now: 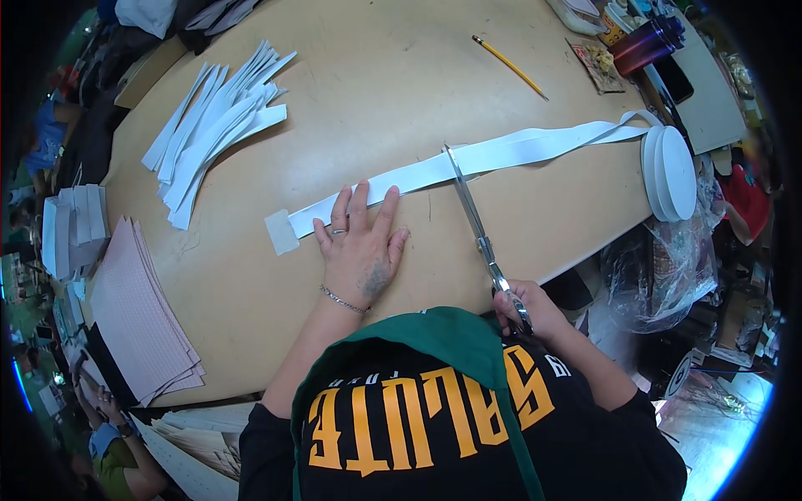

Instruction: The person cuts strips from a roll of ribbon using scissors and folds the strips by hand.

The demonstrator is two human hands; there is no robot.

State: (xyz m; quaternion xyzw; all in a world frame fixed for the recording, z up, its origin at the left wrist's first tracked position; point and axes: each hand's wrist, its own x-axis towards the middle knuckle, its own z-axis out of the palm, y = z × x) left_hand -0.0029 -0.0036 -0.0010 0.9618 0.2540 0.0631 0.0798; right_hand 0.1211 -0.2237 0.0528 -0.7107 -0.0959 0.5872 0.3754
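A white elastic band (522,150) runs across the table from a roll (675,174) at the right edge. Its free end lies beside a pale square of tape or paper (282,231). Fingers spread, my left hand (359,242) presses flat on the band near that end. My right hand (526,307) is wrapped round the handles of long metal scissors (473,213). The blades reach across the band, and their tips show just past its far edge. Whether the band is cut through there, I cannot tell.
Cut white strips (221,121) lie piled at the upper left. Pink sheets (142,313) are stacked at the left edge. A yellow pencil (510,67) lies at the far side, near a purple tumbler (647,46). Another person's arm (138,455) shows at lower left.
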